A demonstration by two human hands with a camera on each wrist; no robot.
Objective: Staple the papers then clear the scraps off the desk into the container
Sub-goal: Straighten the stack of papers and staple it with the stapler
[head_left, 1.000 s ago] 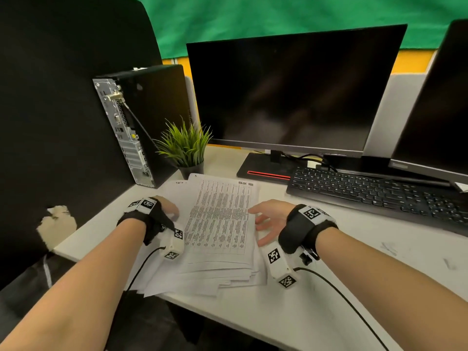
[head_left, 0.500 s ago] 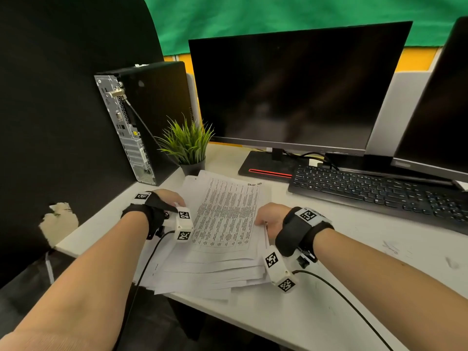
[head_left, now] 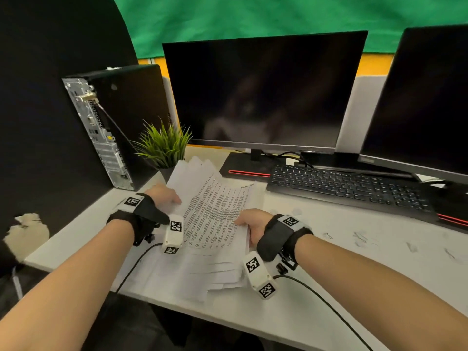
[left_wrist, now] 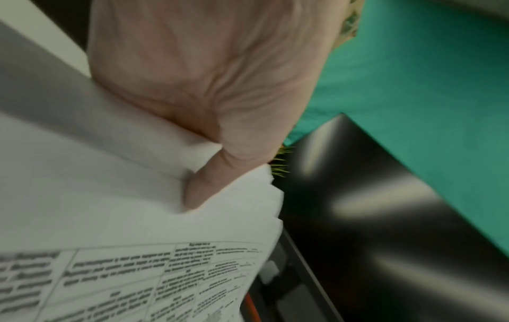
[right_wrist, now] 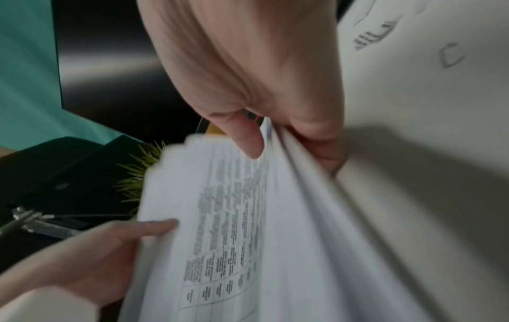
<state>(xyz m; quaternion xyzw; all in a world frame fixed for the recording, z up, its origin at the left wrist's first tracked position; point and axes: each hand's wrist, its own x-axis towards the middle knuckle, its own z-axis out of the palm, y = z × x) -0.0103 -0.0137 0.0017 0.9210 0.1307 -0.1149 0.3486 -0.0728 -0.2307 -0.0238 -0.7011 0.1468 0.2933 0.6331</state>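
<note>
A loose stack of printed papers (head_left: 215, 211) is tilted up off the white desk (head_left: 329, 279) at its far end. My left hand (head_left: 164, 196) grips the stack's left edge, thumb on top (left_wrist: 203, 187). My right hand (head_left: 249, 221) pinches the right edge, thumb over the sheets (right_wrist: 248, 139) and fingers beneath. The papers (right_wrist: 248, 239) fan out unevenly at the near edge. Small scraps and staples (head_left: 359, 236) lie scattered on the desk to the right of my right hand. No stapler or container shows.
A potted plant (head_left: 164, 148) stands just behind the papers, beside a black computer tower (head_left: 114, 127). A monitor (head_left: 263, 89) and keyboard (head_left: 349, 188) sit at the back, with a second monitor (head_left: 425, 97) at right. The desk's front edge runs below my wrists.
Both hands went from lying flat beside the papers to gripping the stack's side edges. The stack's far end has risen off the desk and tilted toward the plant.
</note>
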